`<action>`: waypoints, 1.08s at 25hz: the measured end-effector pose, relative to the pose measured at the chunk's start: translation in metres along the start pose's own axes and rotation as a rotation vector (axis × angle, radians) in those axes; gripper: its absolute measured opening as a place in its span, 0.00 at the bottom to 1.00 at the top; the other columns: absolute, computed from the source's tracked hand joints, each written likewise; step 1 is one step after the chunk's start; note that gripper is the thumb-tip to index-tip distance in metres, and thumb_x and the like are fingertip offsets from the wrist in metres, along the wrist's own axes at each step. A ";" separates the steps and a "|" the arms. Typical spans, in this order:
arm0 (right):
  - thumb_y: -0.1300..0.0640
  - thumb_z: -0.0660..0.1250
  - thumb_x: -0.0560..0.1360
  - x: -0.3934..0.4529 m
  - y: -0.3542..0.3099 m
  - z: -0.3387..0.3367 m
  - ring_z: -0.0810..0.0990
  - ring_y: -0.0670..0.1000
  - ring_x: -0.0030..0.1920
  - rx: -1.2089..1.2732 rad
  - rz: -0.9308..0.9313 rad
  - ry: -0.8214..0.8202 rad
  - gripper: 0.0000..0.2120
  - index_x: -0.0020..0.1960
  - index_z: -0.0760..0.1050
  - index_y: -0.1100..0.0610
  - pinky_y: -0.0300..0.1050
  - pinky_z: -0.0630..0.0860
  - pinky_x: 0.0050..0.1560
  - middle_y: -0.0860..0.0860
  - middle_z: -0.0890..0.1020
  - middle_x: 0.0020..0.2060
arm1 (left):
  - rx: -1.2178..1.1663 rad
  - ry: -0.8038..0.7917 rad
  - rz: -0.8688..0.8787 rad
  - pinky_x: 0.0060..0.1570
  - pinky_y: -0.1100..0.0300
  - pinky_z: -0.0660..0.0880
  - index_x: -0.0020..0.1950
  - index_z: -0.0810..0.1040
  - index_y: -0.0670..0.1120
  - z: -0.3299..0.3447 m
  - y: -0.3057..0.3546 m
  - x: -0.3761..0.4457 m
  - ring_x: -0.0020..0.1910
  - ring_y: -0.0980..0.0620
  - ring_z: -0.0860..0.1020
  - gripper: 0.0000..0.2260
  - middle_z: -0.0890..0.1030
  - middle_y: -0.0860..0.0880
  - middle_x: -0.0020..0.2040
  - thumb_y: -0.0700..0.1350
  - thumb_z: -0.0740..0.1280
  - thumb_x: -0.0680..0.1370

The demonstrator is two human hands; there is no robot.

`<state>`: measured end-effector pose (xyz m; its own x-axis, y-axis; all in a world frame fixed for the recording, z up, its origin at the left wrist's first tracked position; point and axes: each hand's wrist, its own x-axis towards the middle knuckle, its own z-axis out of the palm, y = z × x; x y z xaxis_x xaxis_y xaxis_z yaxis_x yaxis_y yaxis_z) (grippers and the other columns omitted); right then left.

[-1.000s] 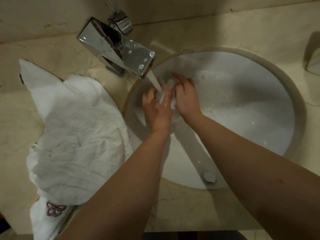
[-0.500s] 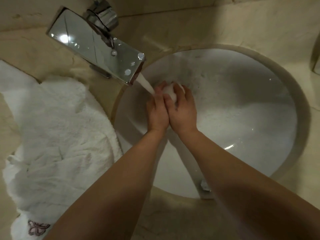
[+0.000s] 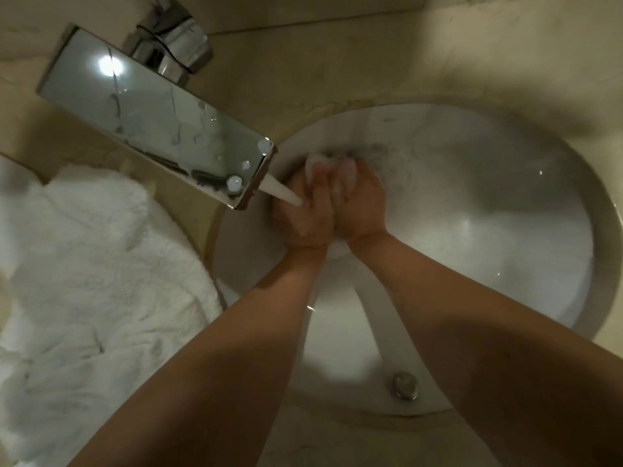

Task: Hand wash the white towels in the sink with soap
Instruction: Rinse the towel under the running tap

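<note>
Head view: much is lying hidden or cut off. The towels (image 3: 97, 281) are running off the left and bottom edges, so their full shape cannot be told. The tap (image 3: 151, 126) is covering part of the counter (image 3: 337, 59) behind it, and its handle (image 3: 172, 45) is being cropped by the top edge. Both forearms are crossing the near half of the sink (image 3: 488, 203), hiding part of the bowl. A small white lump, soap (image 3: 318, 162) or foam, is peeking out above the fingers; which of the two it is cannot be told, since the knuckles are blurring into it.

The left hand (image 3: 305, 217) and the right hand (image 3: 359, 205) are pressing together over the far left of the bowl, fingers curling round the white lump between them. A stream of water (image 3: 281, 191) is falling from the spout onto the left hand.

The towels are lying heaped on the counter, left of the sink and not in it, white, fluffy and crumpled. The tap is a flat, rectangular, mirror-bright slab dotted with drops. The sink is round, smooth and white, wet and glinting, with a small metal stopper (image 3: 406, 384) near its front edge. The counter is beige and stone-like, with faint veins.
</note>
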<state>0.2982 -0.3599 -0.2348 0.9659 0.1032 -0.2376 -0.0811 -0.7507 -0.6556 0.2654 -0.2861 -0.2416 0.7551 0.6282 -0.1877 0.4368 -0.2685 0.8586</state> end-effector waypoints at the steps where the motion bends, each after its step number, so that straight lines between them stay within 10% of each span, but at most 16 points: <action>1: 0.39 0.58 0.76 0.003 -0.001 0.000 0.81 0.59 0.45 -0.029 -0.030 0.011 0.25 0.51 0.78 0.61 0.45 0.73 0.44 0.58 0.82 0.45 | 0.023 -0.003 -0.023 0.43 0.51 0.78 0.45 0.83 0.49 0.002 0.000 0.002 0.42 0.50 0.82 0.25 0.84 0.51 0.39 0.66 0.55 0.79; 5: 0.49 0.62 0.75 0.009 0.004 0.006 0.80 0.56 0.33 -0.253 -0.296 0.154 0.15 0.38 0.78 0.58 0.42 0.72 0.29 0.54 0.80 0.33 | -0.034 -0.005 -0.031 0.50 0.50 0.79 0.46 0.84 0.48 0.005 0.007 0.001 0.46 0.52 0.83 0.19 0.85 0.52 0.43 0.57 0.58 0.80; 10: 0.48 0.64 0.78 0.003 0.009 0.008 0.80 0.58 0.42 -0.009 -0.076 0.073 0.13 0.50 0.77 0.58 0.43 0.68 0.38 0.56 0.82 0.43 | 0.030 -0.029 -0.033 0.51 0.64 0.73 0.50 0.83 0.43 -0.001 0.015 0.004 0.48 0.45 0.82 0.20 0.85 0.45 0.47 0.54 0.57 0.80; 15: 0.38 0.61 0.78 -0.018 -0.001 -0.010 0.77 0.57 0.55 0.017 0.183 0.034 0.24 0.61 0.73 0.58 0.45 0.67 0.46 0.56 0.78 0.55 | 0.133 0.254 -0.417 0.63 0.50 0.68 0.64 0.75 0.37 -0.002 0.045 -0.026 0.64 0.39 0.74 0.32 0.78 0.38 0.61 0.62 0.72 0.73; 19: 0.37 0.58 0.76 -0.028 -0.007 -0.017 0.77 0.53 0.55 0.200 0.184 -0.014 0.25 0.60 0.72 0.56 0.45 0.70 0.47 0.53 0.77 0.55 | -0.095 -0.007 -0.777 0.64 0.50 0.74 0.61 0.79 0.42 -0.012 0.048 -0.007 0.62 0.46 0.79 0.34 0.81 0.45 0.59 0.69 0.69 0.70; 23: 0.40 0.57 0.69 -0.046 -0.017 -0.019 0.74 0.53 0.53 0.467 0.100 0.122 0.28 0.59 0.69 0.59 0.46 0.72 0.53 0.55 0.73 0.54 | -0.324 -0.078 -0.595 0.59 0.52 0.78 0.47 0.82 0.48 -0.034 0.050 -0.008 0.49 0.53 0.83 0.17 0.84 0.54 0.43 0.61 0.74 0.71; 27: 0.41 0.60 0.72 -0.056 -0.017 -0.019 0.75 0.55 0.54 0.529 0.054 0.144 0.22 0.59 0.65 0.54 0.53 0.76 0.55 0.57 0.74 0.55 | -0.311 -0.159 -0.361 0.60 0.56 0.78 0.62 0.80 0.47 -0.049 0.055 -0.010 0.54 0.56 0.82 0.32 0.84 0.51 0.54 0.65 0.75 0.64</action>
<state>0.2502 -0.3651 -0.1964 0.9779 -0.0443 -0.2046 -0.2079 -0.3186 -0.9248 0.2580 -0.2721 -0.1689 0.6585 0.5154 -0.5484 0.5356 0.1909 0.8226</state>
